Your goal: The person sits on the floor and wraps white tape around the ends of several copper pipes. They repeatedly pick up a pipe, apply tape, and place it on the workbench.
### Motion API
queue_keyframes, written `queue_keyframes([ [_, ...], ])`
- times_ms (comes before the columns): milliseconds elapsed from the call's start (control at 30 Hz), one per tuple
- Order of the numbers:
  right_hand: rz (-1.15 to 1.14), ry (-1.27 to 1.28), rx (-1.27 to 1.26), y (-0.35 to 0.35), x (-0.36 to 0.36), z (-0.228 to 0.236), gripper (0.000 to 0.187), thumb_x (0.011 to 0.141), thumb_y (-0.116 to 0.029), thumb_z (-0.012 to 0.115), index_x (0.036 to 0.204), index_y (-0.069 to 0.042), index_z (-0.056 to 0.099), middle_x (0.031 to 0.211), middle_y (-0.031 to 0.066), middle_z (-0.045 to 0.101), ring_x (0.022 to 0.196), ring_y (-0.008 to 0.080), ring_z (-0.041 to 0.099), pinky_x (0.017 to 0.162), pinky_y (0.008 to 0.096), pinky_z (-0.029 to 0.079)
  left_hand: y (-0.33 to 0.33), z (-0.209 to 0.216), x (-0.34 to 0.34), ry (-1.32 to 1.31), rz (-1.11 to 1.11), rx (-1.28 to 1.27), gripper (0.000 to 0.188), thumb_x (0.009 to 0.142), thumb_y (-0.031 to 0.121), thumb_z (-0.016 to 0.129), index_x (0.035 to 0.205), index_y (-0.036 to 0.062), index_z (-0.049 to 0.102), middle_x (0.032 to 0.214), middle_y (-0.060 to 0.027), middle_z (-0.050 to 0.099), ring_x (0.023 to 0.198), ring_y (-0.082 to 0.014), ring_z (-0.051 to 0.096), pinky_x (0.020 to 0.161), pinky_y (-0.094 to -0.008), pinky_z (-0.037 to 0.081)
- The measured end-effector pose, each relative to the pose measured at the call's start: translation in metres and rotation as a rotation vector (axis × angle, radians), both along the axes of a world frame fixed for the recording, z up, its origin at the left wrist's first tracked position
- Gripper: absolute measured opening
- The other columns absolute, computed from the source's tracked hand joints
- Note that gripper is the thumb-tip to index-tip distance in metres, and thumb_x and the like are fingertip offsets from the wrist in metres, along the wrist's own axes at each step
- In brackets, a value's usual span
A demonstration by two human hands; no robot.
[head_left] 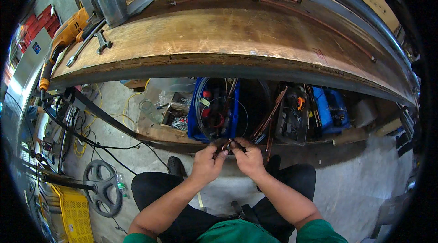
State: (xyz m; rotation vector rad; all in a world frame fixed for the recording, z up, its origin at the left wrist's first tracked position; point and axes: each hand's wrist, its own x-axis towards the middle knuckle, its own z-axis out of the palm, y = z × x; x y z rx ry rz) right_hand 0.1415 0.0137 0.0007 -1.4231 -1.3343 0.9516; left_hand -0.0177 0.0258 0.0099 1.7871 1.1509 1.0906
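Observation:
My left hand (pixel 207 162) and my right hand (pixel 247 156) meet above my knees, below the bench edge. Both sets of fingers are closed around a small dark piece with a coppery shine (pixel 226 145); its kind is too small to make out. Just beyond my fingertips stands a blue bin (pixel 192 120) holding a loop of thin wire and several red-and-black items. To the right of my hands, thin reddish rods (pixel 272 116) lean beside a dark, clear-sided bin (pixel 292 130) of small parts.
The wooden bench (pixel 191 31) overhangs the bins; reddish braided hoses (pixel 315 15), an open-ended wrench (pixel 103 43) and an orange power tool (pixel 70 30) lie on it. Another blue bin (pixel 327 126) stands right. On the left are black cables, a grey handwheel (pixel 93 177) and a yellow crate (pixel 75 213).

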Motion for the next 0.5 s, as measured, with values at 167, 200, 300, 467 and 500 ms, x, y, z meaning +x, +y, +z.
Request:
queue_keyframes([
  [167,-0.003,0.099,-0.022,-0.002,-0.004,0.006,0.021,0.098,-0.017,0.060,0.109,-0.002,0.068,0.096,0.0034,0.070,0.092,0.0105,0.061,0.083,0.0275,0.048,-0.001,0.000,-0.002,0.162,0.062,0.067,0.022,0.090,0.016,0.065,0.110,0.0051,0.063,0.079,-0.0150,0.069,0.070,-0.0331,0.068,0.063,-0.0393,0.053],
  [200,-0.007,0.096,-0.031,-0.002,-0.004,0.007,0.021,0.098,-0.017,0.060,0.109,-0.001,0.068,0.097,0.0033,0.070,0.092,0.0106,0.061,0.084,0.0274,0.048,0.000,0.002,-0.002,0.164,0.062,0.087,0.021,0.089,0.013,0.066,0.108,0.0036,0.064,0.077,-0.0152,0.069,0.069,-0.0332,0.067,0.062,-0.0397,0.053],
  [300,-0.020,0.124,-0.046,-0.003,-0.003,0.007,0.021,0.098,-0.016,0.060,0.109,0.000,0.068,0.098,0.0038,0.070,0.093,0.0104,0.061,0.084,0.0269,0.048,0.007,-0.001,-0.006,0.260,-0.020,0.309,0.022,0.087,0.010,0.067,0.109,0.0062,0.065,0.075,-0.0157,0.067,0.066,-0.0349,0.066,0.060,-0.0433,0.052],
  [467,-0.015,0.079,-0.029,-0.002,0.000,0.004,0.023,0.096,-0.017,0.059,0.112,-0.004,0.068,0.100,0.0087,0.072,0.093,0.0147,0.065,0.083,0.0282,0.049,0.009,0.003,-0.007,0.316,-0.047,0.334,0.023,0.087,0.011,0.065,0.110,0.0108,0.065,0.076,-0.0141,0.066,0.067,-0.0348,0.065,0.059,-0.0452,0.052],
  [500,-0.006,0.060,-0.030,-0.002,0.001,0.003,0.025,0.095,-0.018,0.059,0.114,-0.005,0.068,0.102,0.0111,0.072,0.093,0.0169,0.067,0.083,0.0289,0.050,0.010,0.003,-0.008,0.329,-0.054,0.332,0.024,0.087,0.011,0.064,0.111,0.0118,0.065,0.077,-0.0129,0.067,0.067,-0.0339,0.066,0.059,-0.0450,0.053],
])
